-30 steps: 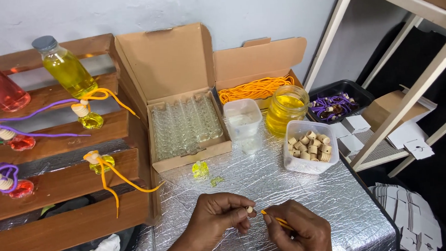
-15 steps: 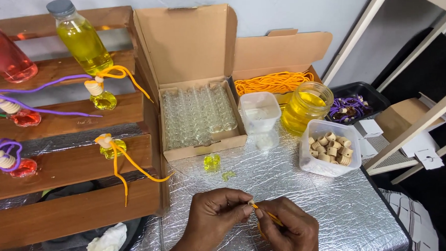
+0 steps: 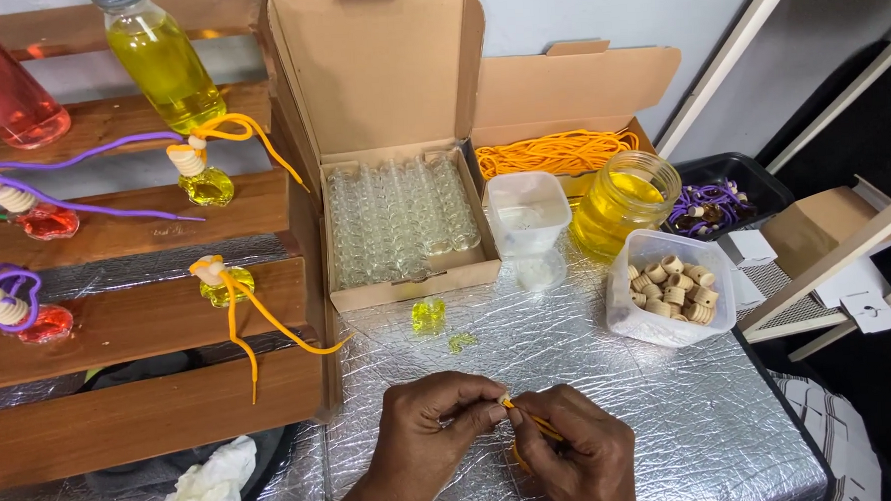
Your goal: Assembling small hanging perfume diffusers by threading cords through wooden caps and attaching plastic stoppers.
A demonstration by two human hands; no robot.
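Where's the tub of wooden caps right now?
In the head view, the tub of wooden caps sits right of centre on the foil table, in front of the yellow jar.

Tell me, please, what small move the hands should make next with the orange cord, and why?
Probably push the orange cord a little further through the small pale piece. The left hand pinches that piece at its fingertips, the right hand holds the cord right at it, and the cord end seems only just entered.
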